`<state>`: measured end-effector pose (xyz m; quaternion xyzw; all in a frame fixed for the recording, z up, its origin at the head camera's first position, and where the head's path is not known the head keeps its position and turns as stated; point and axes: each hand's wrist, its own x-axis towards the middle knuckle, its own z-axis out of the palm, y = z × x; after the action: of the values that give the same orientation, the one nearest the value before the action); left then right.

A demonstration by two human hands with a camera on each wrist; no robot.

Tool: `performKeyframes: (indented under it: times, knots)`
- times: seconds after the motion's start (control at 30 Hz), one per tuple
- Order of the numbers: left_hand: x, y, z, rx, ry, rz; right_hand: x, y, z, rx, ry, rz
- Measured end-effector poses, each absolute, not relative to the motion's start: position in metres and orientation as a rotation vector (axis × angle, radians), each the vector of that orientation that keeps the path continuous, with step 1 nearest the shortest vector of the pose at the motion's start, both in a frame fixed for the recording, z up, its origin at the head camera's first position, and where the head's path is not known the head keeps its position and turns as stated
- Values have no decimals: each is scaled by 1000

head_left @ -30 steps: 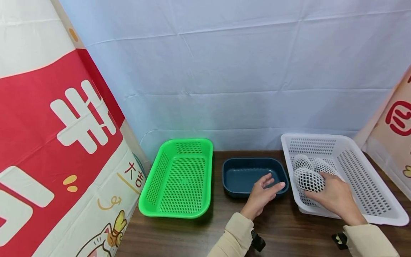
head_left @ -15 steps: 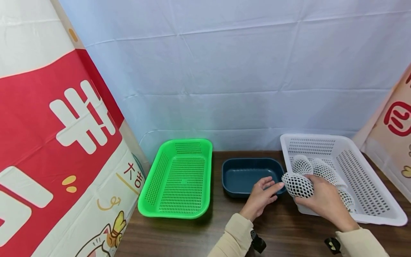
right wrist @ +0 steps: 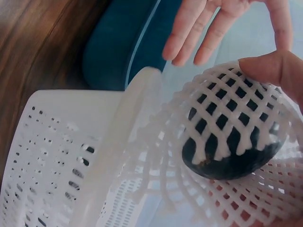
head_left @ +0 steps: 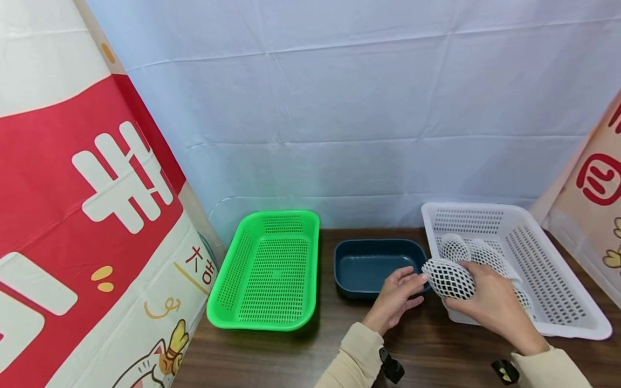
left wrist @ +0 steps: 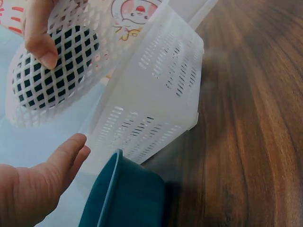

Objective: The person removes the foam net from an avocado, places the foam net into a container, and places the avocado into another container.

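Netted fruit (head_left: 448, 278) sits in the grip of the right hand (head_left: 495, 302), at the white basket's (head_left: 553, 269) nine o'clock rim. The left hand (head_left: 394, 296), fingers loose, holding nothing, is near the blue tray's (head_left: 371, 268) four o'clock corner.

Free passage: above the green perforated plastic basket (head_left: 274, 280). Obstructions: the left hand (head_left: 395, 296), at the near right corner of the dark-blue rounded-rectangular dish (head_left: 371, 267); the dark ovoid in white mesh netting (head_left: 450, 279), at the left rim of the white perforated plastic basket (head_left: 548, 269).
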<state>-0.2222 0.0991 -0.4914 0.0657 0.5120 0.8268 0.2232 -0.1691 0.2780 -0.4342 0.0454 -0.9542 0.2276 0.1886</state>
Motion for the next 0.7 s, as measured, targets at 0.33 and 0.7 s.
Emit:
performKeyframes:
  times: [0.33,0.7]
  knots:
    - [-221,100,-487,253,1345,2261,-165,265,-430,190,-2728,677]
    - [-221,98,-486,278,1334,2208,-166,254,-435,290,-2651,688]
